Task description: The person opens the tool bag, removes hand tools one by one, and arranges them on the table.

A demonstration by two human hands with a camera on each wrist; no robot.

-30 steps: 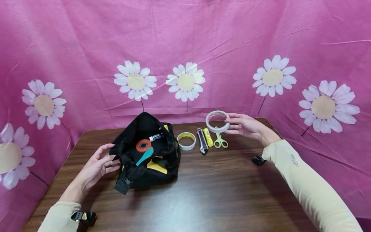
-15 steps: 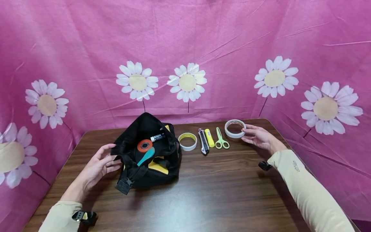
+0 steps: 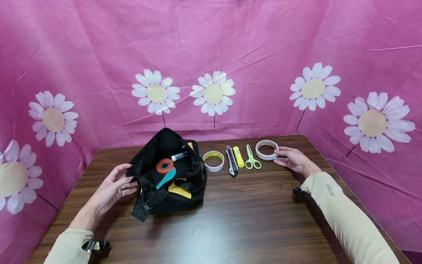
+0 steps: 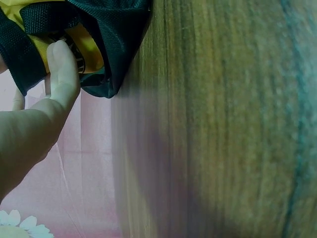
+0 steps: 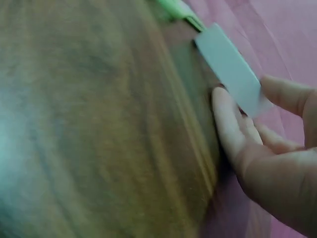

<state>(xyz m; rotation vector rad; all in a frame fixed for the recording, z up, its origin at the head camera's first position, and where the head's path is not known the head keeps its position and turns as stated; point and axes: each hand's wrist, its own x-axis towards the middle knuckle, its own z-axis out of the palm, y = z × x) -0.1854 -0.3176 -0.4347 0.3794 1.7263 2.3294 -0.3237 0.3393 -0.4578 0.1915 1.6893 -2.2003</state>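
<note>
A black and yellow bag [image 3: 184, 203] stands on the left of the table, its mouth gaping. My left hand [image 3: 110, 190] grips the left edge of its opening; the left wrist view shows those fingers [image 4: 64, 69] at the black strap and yellow panel. Inside lie an orange and black disc [image 3: 164, 166], a teal-handled item [image 3: 166, 178] and a small white and black tube [image 3: 179, 156]. On the right, my right hand [image 3: 295, 161] pinches the near right side of a white tape roll [image 3: 266, 157], which lies flat or nearly so. Its white side [image 5: 230, 69] shows between thumb and fingers.
Between bag and hand, a second tape roll [image 3: 214, 168], a utility knife [image 3: 232, 161], a yellow glue stick [image 3: 238, 157] and light green scissors [image 3: 252, 161] lie in a row. Pink flowered cloth [image 3: 257, 44] hangs behind the wooden table [image 3: 237, 220].
My right hand has carried the white tape roll rightward and down, from above the scissors to the table beside them. My left hand has stayed at the bag's edge.
</note>
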